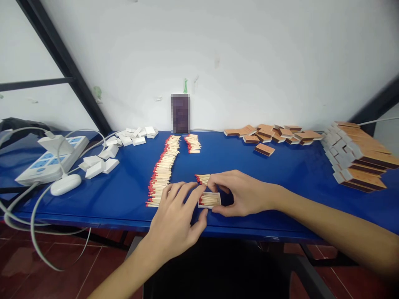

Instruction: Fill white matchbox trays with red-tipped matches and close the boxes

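A small white matchbox tray (210, 200) with red-tipped matches lying in it rests near the table's front edge. My right hand (238, 193) grips its right end between thumb and fingers. At the tray's left end, my left hand (176, 216) has its thumb and index finger closed about the corners. Its other fingers lie beside the lower part of a long row of matches (163, 166), partly hiding it. Just behind the tray is a small group of matches (202, 179), partly covered by my right hand. Another short group of matches (193, 143) lies farther back.
White empty trays (137, 135) lie scattered at back left, near a power strip (52, 160) with cables. Brown matchbox sleeves (264, 132) lie loosely at back right. A stack of matchboxes (361, 153) stands far right. A blurred dark rectangle (180, 113) leans against the wall.
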A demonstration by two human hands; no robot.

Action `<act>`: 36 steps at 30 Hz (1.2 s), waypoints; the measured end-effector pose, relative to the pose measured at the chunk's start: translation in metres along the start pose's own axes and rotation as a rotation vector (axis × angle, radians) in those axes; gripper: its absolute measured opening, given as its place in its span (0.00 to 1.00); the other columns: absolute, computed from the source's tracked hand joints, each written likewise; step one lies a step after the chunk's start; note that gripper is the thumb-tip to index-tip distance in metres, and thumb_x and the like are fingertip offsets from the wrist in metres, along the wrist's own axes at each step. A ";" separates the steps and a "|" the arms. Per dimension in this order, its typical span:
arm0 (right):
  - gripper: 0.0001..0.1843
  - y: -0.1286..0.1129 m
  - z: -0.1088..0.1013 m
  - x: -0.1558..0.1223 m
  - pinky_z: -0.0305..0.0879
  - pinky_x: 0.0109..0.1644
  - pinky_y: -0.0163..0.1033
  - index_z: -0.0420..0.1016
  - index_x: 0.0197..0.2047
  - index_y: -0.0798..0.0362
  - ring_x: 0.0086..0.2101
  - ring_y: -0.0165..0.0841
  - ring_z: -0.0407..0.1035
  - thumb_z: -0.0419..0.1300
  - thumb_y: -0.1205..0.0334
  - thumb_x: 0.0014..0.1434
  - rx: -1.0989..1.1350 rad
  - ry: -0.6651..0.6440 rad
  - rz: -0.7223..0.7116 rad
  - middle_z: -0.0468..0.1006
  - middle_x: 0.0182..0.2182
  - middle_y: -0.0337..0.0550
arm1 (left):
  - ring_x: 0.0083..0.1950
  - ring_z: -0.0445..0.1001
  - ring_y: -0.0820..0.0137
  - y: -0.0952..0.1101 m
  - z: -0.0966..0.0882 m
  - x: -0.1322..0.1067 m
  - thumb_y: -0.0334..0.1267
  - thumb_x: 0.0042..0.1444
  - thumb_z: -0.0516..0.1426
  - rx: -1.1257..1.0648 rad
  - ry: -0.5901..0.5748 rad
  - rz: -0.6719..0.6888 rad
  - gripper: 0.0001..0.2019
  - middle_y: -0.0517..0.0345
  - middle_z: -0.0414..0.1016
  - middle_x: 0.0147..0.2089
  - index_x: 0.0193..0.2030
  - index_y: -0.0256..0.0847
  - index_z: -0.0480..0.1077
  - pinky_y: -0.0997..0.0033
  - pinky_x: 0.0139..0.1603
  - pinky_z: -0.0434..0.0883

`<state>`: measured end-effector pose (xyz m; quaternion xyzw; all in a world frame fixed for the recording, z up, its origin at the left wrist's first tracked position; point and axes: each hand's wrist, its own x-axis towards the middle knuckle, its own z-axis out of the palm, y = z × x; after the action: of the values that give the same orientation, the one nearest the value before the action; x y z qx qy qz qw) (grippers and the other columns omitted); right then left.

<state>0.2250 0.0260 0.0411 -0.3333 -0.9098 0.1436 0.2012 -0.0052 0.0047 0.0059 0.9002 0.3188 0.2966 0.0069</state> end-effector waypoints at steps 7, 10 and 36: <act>0.13 -0.003 -0.003 -0.001 0.53 0.32 0.34 0.61 0.36 0.50 0.27 0.27 0.58 0.63 0.58 0.56 0.014 -0.044 0.008 0.67 0.29 0.34 | 0.58 0.65 0.54 0.001 0.000 0.001 0.35 0.65 0.55 0.009 -0.018 0.013 0.19 0.48 0.69 0.59 0.61 0.38 0.64 0.49 0.60 0.61; 0.13 -0.004 -0.002 -0.001 0.54 0.32 0.35 0.61 0.35 0.51 0.27 0.28 0.59 0.64 0.57 0.55 0.027 -0.052 0.004 0.67 0.29 0.34 | 0.57 0.66 0.54 0.002 0.000 0.002 0.34 0.65 0.55 0.006 -0.021 0.027 0.18 0.49 0.70 0.58 0.61 0.38 0.64 0.50 0.60 0.61; 0.17 0.022 0.006 0.004 0.63 0.57 0.54 0.69 0.57 0.50 0.52 0.42 0.69 0.55 0.62 0.65 -0.010 0.052 0.092 0.76 0.54 0.50 | 0.50 0.72 0.59 0.000 -0.002 0.003 0.34 0.69 0.53 -0.046 -0.053 0.084 0.12 0.53 0.76 0.51 0.57 0.41 0.66 0.53 0.56 0.63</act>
<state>0.2314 0.0439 0.0285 -0.3795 -0.8886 0.1395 0.2166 -0.0039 0.0059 0.0092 0.9199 0.2736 0.2800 0.0234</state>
